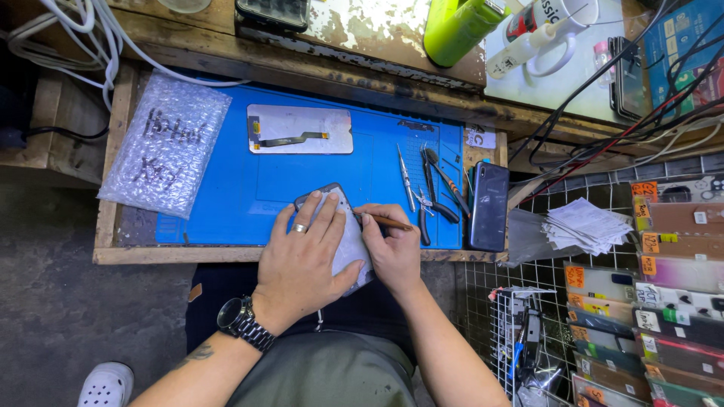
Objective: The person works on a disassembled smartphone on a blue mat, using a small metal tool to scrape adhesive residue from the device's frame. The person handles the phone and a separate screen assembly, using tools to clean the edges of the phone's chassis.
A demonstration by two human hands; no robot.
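At lower centre of the frame the left hand (pixel 302 260) lies flat, fingers spread, pressing down a phone panel (pixel 348 243) that overhangs the near edge of the blue repair mat (pixel 226 188), while just to its right the right hand (pixel 392 252) pinches a thin wooden-handled tool (pixel 388 221) whose tip meets the panel's edge. This looks like prying or scraping along that edge (a judgement), calling for steady pressure and a shallow angle. The palm hides most of the panel, and the tool's tip is too small to identify.
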